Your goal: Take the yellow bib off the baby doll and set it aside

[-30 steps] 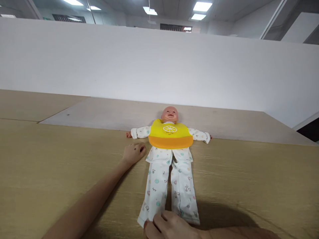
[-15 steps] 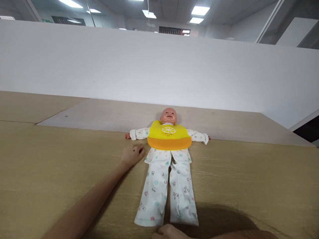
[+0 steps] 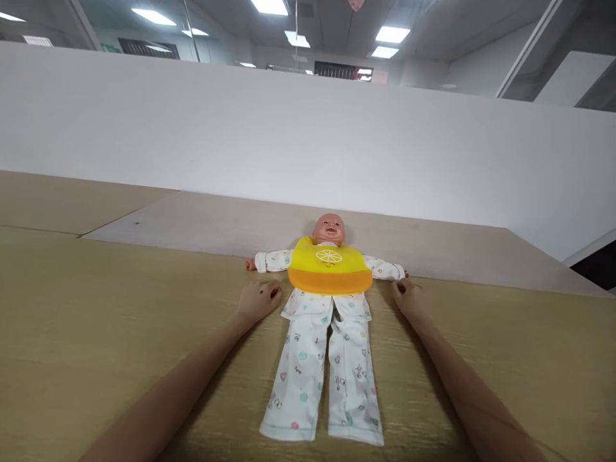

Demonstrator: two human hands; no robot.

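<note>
A plastic baby doll (image 3: 328,269) in white printed pyjamas and a yellow-and-orange silicone bib (image 3: 330,269) lies face-up on the tan wooden table (image 3: 96,333), the left hand (image 3: 258,299) and right hand (image 3: 407,296) loosely curled beside it, grasping nothing, so a careless tug could drag the limp trouser legs askew.

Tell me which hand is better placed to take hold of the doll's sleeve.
Right, probably. The right hand lies at the cuff of the doll's outstretched sleeve, fingertips about touching it. The left hand rests on the table beside the pyjama top, clear of the other sleeve.
</note>
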